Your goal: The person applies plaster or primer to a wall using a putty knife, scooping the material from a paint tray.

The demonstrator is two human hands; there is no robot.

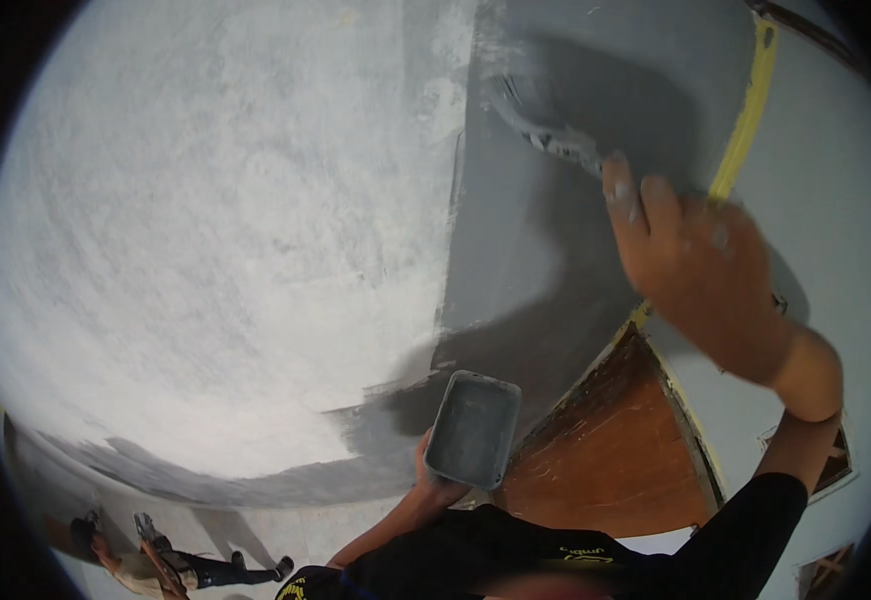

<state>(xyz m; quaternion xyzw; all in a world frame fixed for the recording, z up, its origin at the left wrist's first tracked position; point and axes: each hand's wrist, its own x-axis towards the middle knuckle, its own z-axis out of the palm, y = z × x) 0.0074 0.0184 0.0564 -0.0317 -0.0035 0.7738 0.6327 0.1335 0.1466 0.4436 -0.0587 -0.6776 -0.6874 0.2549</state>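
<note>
My right hand (700, 250) is raised to the wall, its fingers closed round the handle of a paintbrush (567, 146). The brush's paint-smeared bristles touch the dark grey part of the wall (515, 240), near the border with a whitish, patchy part (255, 220). Grey spots of paint mark the fingers. Lower down, my left hand (437, 484) grips a small rectangular paint tray (488, 377) from its left side and beneath. Grey paint coats the inside of the tray. Most of the left fingers are hidden behind it.
Yellow masking tape (745, 115) runs down the wall at the right. Below, a brown wooden panel (610, 440) has taped edges. A square opening (835, 455) shows at the lower right. Another person (190, 568) is on the floor side, lower left.
</note>
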